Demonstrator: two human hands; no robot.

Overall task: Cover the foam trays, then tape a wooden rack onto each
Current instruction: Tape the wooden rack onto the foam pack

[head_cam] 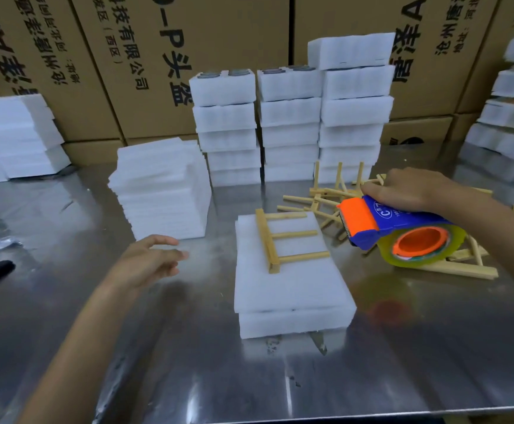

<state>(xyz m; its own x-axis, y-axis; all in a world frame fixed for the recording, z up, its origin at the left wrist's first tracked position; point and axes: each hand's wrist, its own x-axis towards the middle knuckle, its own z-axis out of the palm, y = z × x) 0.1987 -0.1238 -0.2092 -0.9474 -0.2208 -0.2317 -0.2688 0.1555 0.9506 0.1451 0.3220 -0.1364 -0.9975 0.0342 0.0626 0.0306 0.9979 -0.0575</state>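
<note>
Centre of the shiny, scuffed steel table (402, 347): a covered white foam tray (292, 304), a soft matte rectangular block with a thin foam sheet laid flush on top. Resting on its far half, a pale wooden rack (283, 240), one long square rail with three smooth dowel prongs pointing toward 3 o'clock. At 2 o'clock of the tray, right hand (408, 188) wrapped over a blue-and-orange plastic tape dispenser (381, 224), fingers curled around the body, glossy yellowish tape roll (424, 246) beneath, serrated edge facing the rack, just beside it. Behind and under the dispenser, a loose tangle of more wooden racks (335, 197). At 9 o'clock, left hand (151, 258) hovering above the steel, fingers loosely spread, gripping nothing. At 11 o'clock, a stack of thin flat foam sheets (160, 191); at 12 o'clock, three columns of chunky foam trays (289, 127) against brown cardboard cartons (145, 56).
</note>
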